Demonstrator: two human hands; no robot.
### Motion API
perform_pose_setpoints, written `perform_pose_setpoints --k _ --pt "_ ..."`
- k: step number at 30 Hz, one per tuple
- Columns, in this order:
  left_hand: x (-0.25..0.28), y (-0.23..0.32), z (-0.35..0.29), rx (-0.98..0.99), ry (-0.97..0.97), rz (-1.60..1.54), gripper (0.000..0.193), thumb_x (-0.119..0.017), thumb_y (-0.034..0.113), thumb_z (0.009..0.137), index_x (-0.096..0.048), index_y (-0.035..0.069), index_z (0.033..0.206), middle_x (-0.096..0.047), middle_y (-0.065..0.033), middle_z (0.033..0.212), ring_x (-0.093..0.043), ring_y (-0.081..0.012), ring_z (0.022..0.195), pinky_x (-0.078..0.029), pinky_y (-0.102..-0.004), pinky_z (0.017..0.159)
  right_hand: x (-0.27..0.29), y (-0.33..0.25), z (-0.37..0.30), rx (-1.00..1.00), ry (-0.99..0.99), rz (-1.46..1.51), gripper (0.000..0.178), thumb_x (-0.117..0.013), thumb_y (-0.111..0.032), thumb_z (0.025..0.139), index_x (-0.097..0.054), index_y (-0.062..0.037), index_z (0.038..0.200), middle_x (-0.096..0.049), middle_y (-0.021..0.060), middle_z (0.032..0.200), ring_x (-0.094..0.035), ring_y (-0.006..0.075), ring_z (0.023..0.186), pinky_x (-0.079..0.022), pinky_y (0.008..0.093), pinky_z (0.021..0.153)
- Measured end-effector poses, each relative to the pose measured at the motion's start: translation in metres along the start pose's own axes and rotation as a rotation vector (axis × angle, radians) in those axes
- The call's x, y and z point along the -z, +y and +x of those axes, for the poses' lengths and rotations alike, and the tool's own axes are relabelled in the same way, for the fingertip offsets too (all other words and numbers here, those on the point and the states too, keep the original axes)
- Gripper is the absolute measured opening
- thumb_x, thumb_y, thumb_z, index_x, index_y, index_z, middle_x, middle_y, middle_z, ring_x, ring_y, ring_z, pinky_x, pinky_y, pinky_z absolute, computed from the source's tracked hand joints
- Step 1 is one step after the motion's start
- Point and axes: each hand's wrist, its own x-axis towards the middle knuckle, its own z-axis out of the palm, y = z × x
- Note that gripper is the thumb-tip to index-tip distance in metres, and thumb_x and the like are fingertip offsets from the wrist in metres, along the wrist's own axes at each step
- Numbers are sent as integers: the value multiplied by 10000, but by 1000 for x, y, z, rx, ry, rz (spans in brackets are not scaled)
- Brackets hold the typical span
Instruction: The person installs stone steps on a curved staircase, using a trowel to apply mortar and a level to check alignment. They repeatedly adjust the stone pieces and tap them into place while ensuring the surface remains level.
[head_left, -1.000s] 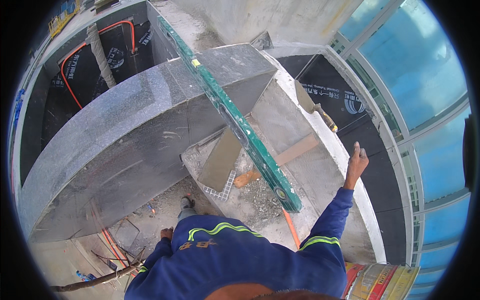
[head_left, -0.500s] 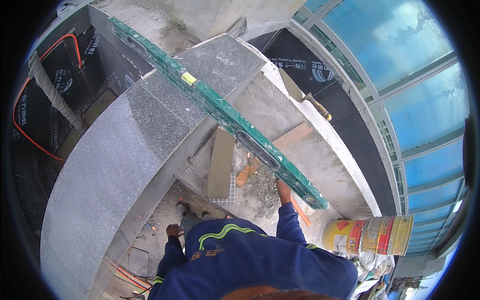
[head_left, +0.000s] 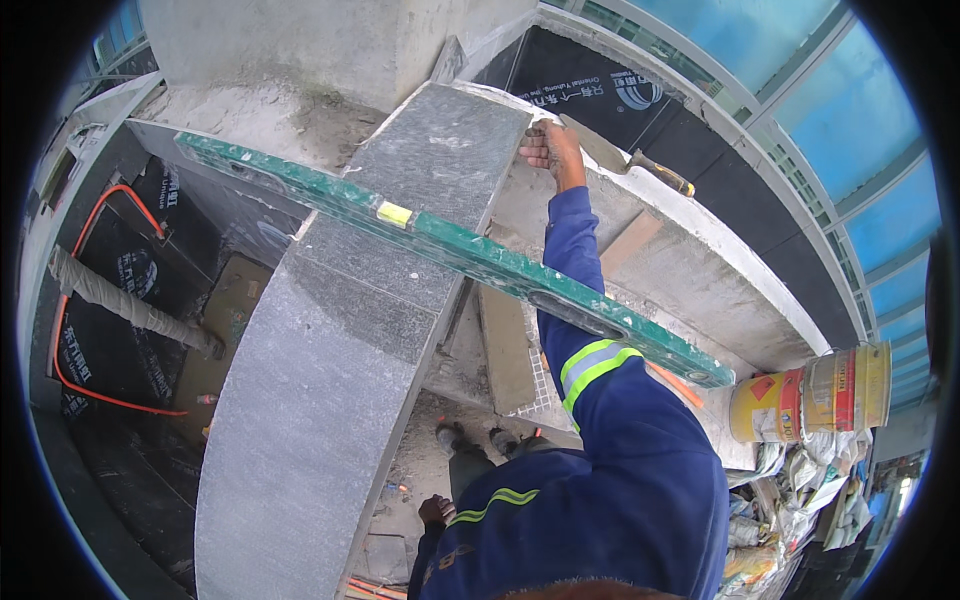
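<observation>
My right arm reaches over a long green spirit level (head_left: 465, 250), which lies slantwise across the grey stone slabs (head_left: 330, 370). At the far slab's right corner is my right hand (head_left: 556, 152), its fingers bent and close together against the stone edge. Whether they pinch anything is hidden. Beside that hand, a trowel (head_left: 660, 172) with a yellow and black handle rests on the white-edged curved ledge (head_left: 735, 240). My left hand (head_left: 436, 510) hangs low next to my body, loosely curled, with nothing visible in it.
Yellow and red buckets (head_left: 800, 395) lie at the right above a heap of sacks and rubbish (head_left: 790, 510). Left of the slabs is a dark pit with an orange hose (head_left: 64, 370) and a wrapped pipe (head_left: 130, 300). A board (head_left: 507, 350) leans beyond my feet.
My right hand has moved from beneath the level's near end up to the far slab's corner. My left hand stays low. The whole view has shifted and turned.
</observation>
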Motion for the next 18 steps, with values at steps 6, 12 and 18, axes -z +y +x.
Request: perform_pose_setpoints --k 6,12,18 --pt "-4 -27 -29 -165 60 562 183 -543 264 922 -649 141 1005 -600 -67 841 -682 -352 828 -556 -552 689 -4 -6 19 41 116 -60 320 -659 -267 922 -681 42 1000 -716 131 879 -735 232 632 -526 345 521" --pt "6 -33 -41 -202 69 735 174 -537 261 894 -653 172 989 -550 -39 800 -672 -362 873 -544 -569 714 -14 -18 13 10 141 -164 253 -672 -296 928 -725 -51 957 -710 48 771 -685 143 575 -515 300 513" --pt "22 -15 -44 -184 49 796 197 -551 301 913 -659 151 982 -582 -57 822 -678 -349 938 -540 -541 790 0 -19 18 -87 109 -228 209 -681 -298 913 -692 -95 863 -625 -7 682 -569 99 495 -490 325 502"
